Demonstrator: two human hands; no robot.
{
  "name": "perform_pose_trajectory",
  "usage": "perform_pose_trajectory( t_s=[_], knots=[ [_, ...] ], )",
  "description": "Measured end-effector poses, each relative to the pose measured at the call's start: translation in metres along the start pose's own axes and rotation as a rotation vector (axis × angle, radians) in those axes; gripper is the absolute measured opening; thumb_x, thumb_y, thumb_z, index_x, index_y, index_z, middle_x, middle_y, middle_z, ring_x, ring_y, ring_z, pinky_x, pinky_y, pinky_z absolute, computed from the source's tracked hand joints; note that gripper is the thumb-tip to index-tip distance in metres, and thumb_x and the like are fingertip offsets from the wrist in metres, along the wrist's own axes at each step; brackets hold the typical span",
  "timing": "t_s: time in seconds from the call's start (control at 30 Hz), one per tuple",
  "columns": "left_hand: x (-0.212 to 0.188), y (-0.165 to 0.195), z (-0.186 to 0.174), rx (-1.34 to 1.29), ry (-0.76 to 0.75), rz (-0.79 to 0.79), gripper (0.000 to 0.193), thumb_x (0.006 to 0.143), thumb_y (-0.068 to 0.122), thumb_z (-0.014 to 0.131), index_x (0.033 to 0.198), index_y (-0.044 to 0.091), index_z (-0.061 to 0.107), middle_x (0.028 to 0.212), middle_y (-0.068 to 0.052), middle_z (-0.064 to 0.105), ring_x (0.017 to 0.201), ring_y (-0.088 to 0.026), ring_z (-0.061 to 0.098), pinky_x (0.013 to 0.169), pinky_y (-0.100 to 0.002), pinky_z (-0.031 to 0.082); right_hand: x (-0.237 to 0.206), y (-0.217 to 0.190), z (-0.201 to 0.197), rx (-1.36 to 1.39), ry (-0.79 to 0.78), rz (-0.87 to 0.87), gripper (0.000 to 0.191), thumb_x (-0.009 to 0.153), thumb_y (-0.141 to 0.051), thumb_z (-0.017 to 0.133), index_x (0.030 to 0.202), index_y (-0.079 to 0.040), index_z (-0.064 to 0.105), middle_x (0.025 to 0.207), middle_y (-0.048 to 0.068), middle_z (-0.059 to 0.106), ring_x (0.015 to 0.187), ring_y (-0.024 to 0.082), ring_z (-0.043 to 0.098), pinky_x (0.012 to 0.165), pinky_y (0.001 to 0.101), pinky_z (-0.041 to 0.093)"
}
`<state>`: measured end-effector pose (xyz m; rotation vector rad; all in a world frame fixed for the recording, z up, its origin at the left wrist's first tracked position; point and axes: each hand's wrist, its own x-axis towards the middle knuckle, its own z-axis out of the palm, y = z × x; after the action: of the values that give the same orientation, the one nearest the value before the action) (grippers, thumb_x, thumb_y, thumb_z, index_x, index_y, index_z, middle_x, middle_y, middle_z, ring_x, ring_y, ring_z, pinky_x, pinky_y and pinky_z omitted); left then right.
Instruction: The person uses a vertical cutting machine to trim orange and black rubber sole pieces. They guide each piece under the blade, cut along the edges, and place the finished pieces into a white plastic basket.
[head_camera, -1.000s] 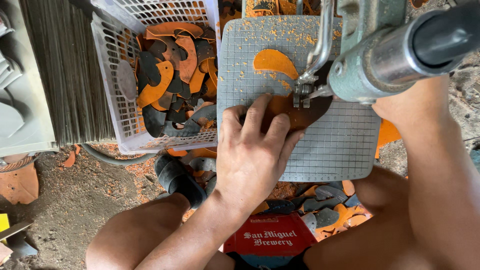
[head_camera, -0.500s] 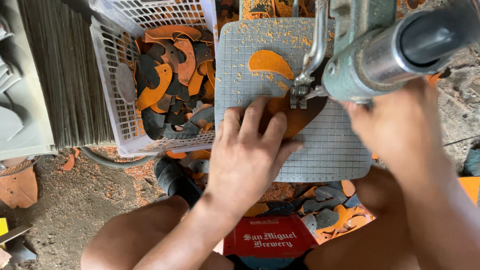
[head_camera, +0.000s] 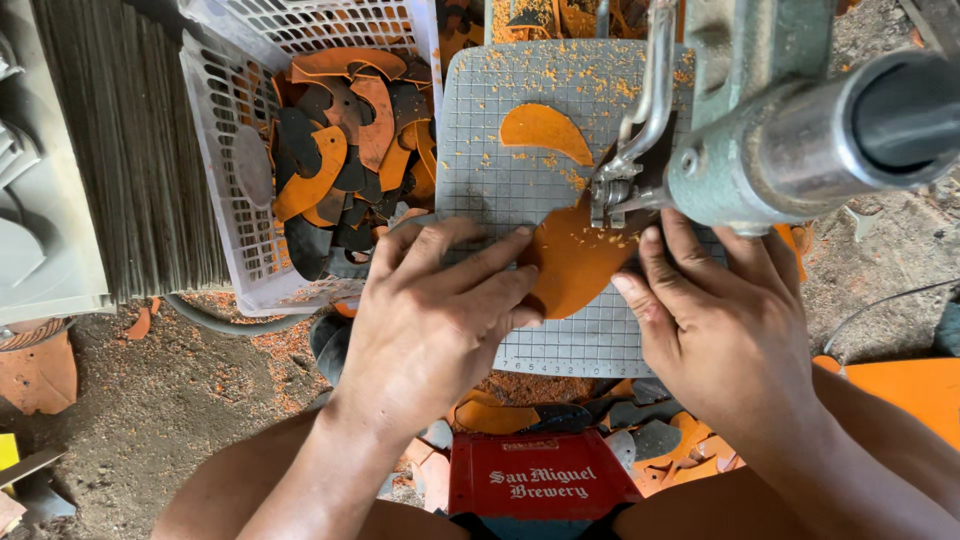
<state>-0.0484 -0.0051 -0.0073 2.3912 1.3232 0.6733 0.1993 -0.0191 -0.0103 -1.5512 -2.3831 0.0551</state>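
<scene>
An orange curved sheet piece (head_camera: 572, 262) lies flat on a grey gridded cutting table (head_camera: 490, 170) under the blade of a green cutting machine (head_camera: 770, 130). My left hand (head_camera: 440, 320) presses down on the piece's left edge with fingers spread. My right hand (head_camera: 720, 320) presses its right side, fingertips close to the machine's foot (head_camera: 612, 190). A smaller orange cut-off (head_camera: 545, 130) rests farther back on the table.
A white plastic basket (head_camera: 215, 200) at the left holds several orange and dark cut shapes. A stack of dark sheets (head_camera: 120, 150) stands beside it. Scraps litter the dirt floor, and a red crate (head_camera: 540, 480) sits between my knees.
My right hand has come down from beside the machine onto the orange piece. The left hand stays pressed on it, and the view has shifted closer.
</scene>
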Motion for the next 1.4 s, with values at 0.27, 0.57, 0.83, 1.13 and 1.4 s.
perform_pose_trajectory(
  t_s=[0.27, 0.57, 0.83, 1.13, 1.4],
  knots=[
    [-0.001, 0.011, 0.008, -0.001, 0.037, -0.019, 0.028, 0.085, 0.033, 0.081, 0.1, 0.011, 0.075, 0.128, -0.003, 0.073, 0.128, -0.025, 0.058, 0.11, -0.05, 0.036, 0.0, 0.003, 0.007, -0.008, 0.004, 0.036, 0.037, 0.098, -0.026, 0.072, 0.118, 0.004, 0.076, 0.131, 0.013, 0.072, 0.119, 0.033, 0.064, 0.112, 0.0499, 0.045],
    [-0.002, 0.026, 0.021, -0.026, 0.056, -0.093, 0.026, 0.087, 0.034, 0.079, 0.092, 0.011, 0.069, 0.129, -0.009, 0.073, 0.135, -0.026, 0.058, 0.114, -0.056, 0.033, 0.011, 0.003, 0.004, -0.012, 0.031, 0.034, 0.031, 0.104, -0.023, 0.069, 0.121, 0.002, 0.076, 0.133, 0.01, 0.072, 0.118, 0.033, 0.065, 0.115, 0.0475, 0.046],
    [0.001, 0.035, 0.032, -0.013, 0.093, -0.13, 0.026, 0.087, 0.031, 0.079, 0.089, 0.009, 0.065, 0.129, -0.014, 0.073, 0.134, -0.025, 0.062, 0.117, -0.06, 0.03, 0.015, 0.007, 0.006, 0.028, 0.045, 0.067, 0.028, 0.099, -0.02, 0.071, 0.118, -0.001, 0.078, 0.123, 0.012, 0.074, 0.115, 0.035, 0.067, 0.11, 0.0481, 0.045],
    [0.002, 0.044, 0.042, -0.013, 0.142, -0.157, 0.028, 0.086, 0.031, 0.079, 0.092, 0.008, 0.066, 0.128, -0.018, 0.072, 0.132, -0.027, 0.063, 0.119, -0.06, 0.032, 0.013, 0.02, 0.013, 0.02, 0.031, 0.053, 0.029, 0.099, -0.018, 0.072, 0.125, -0.005, 0.078, 0.12, 0.013, 0.075, 0.117, 0.035, 0.066, 0.115, 0.0496, 0.044],
    [0.004, 0.048, 0.05, 0.009, 0.193, -0.154, 0.03, 0.089, 0.033, 0.08, 0.091, 0.008, 0.065, 0.123, -0.021, 0.073, 0.129, -0.03, 0.067, 0.121, -0.061, 0.035, 0.024, 0.015, 0.009, -0.004, 0.046, 0.029, 0.037, 0.092, -0.013, 0.071, 0.127, -0.002, 0.075, 0.135, 0.016, 0.07, 0.121, 0.038, 0.065, 0.112, 0.0516, 0.042]
  ],
)
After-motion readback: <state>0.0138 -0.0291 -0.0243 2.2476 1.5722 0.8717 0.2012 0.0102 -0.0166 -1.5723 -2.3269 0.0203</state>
